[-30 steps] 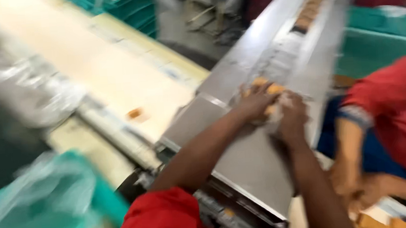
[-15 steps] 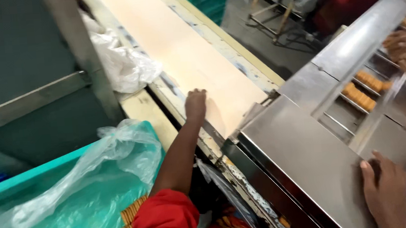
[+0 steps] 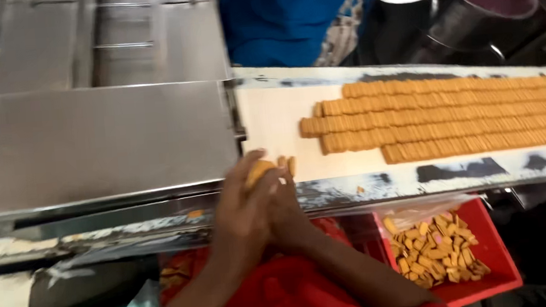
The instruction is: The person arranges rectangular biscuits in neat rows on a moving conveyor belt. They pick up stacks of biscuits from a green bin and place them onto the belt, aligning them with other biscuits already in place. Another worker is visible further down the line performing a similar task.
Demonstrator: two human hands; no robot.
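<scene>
Two hands: pressed together at the belt's near edge.
Left hand [image 3: 242,217]: pinching biscuits [image 3: 260,171].
Right hand [image 3: 288,211]: cupped against them.
Red crate [image 3: 499,265]: four o'clock, holding broken biscuits.

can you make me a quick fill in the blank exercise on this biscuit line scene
1. The rows of biscuits lie on a pale ____.
2. The loose biscuits below the belt sit in a ____ crate.
3. The left hand and right hand are pressed ____ at the belt's near edge.
4. To the left of the belt lies a flat ____ cover.

Missing words: belt; red; together; metal
</scene>
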